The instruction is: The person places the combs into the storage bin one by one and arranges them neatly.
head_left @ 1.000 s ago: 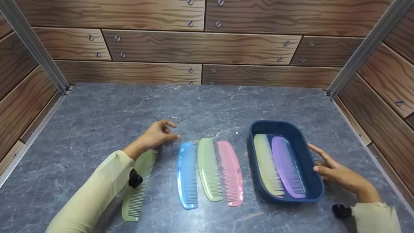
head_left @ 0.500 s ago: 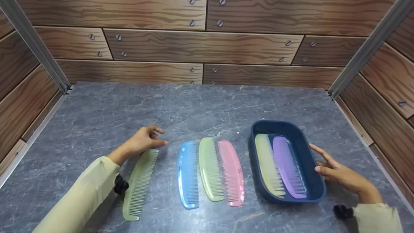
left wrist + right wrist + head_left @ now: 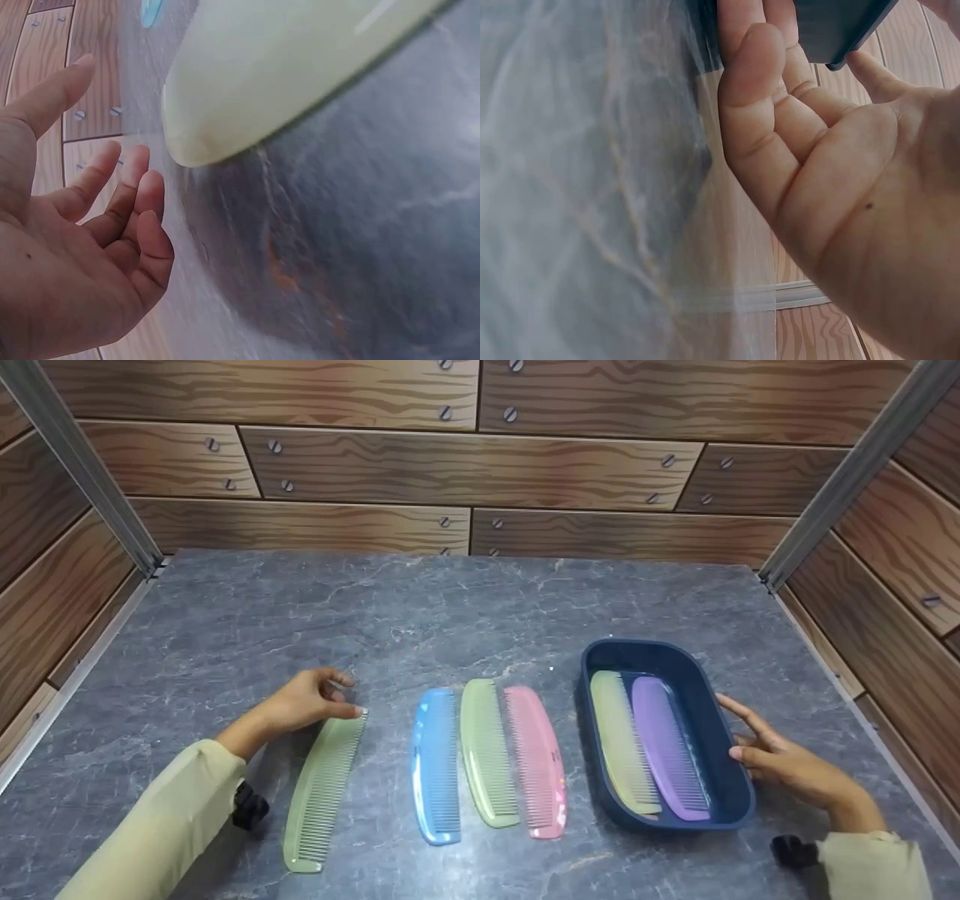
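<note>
A green comb [image 3: 325,791] lies slanted on the table at the left. Over its upper end hovers my left hand [image 3: 304,701], fingers loosely bent; the left wrist view shows a gap between the fingers and the comb. My right hand [image 3: 795,769] rests against the outer right side of a dark blue tray [image 3: 724,735], its thumb touching the rim and its index finger extended along the wall. Inside the tray lie a pale yellow comb [image 3: 622,739] and a purple comb [image 3: 670,746]. The right wrist view shows the other fingers bent beside the tray.
Between the green comb and the tray, a blue comb [image 3: 435,765], a light green comb [image 3: 487,754] and a pink comb [image 3: 536,761] lie side by side. Wood-patterned panels [image 3: 480,469] enclose the back and sides of the grey marbled table [image 3: 480,607].
My left hand has moved left and toward me, from near the blue comb's top to the slanted green comb's upper end. The right hand and tray have stayed in place.
</note>
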Motion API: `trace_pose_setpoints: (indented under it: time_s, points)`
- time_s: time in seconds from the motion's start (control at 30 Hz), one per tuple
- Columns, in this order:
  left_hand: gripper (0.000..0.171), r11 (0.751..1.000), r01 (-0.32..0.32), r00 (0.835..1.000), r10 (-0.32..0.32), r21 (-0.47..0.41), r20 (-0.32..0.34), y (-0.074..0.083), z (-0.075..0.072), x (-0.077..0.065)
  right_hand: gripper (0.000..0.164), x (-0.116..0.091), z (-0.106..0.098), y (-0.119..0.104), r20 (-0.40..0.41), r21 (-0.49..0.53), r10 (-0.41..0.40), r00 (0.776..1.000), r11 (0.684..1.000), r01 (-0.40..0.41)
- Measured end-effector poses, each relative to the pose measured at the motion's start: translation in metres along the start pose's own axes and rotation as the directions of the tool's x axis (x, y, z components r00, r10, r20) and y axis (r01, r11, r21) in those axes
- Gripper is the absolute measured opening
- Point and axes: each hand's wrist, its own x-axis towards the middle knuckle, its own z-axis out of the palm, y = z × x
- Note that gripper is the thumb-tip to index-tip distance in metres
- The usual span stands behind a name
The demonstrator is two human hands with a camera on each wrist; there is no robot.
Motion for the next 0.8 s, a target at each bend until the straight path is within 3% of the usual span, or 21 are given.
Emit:
trace_pose_setpoints:
  time_s: [0.2, 0.6, 0.8]
  points:
    - [0.058, 1.0, 0.012, 1.0, -0.012, -0.009, 0.017, -0.005, -0.001, -0.007, 0.072, 0.002, 0.0, 0.001, 0.016, 0.014, -0.002, 1.0, 1.0, 0.002]
    - [0.056, 1.0, 0.021, 1.0, -0.021, 0.009, -0.016, -0.018, 0.001, -0.012, 0.072, 0.002, 0.0, 0.001, -0.022, -0.056, 0.026, 0.999, 0.998, -0.027]
    - [0.055, 1.0, 0.023, 0.999, -0.023, -0.009, -0.03, -0.021, 0.001, -0.013, 0.071, 0.001, -0.001, 0.001, -0.006, -0.038, 0.014, 1.0, 0.999, -0.014]
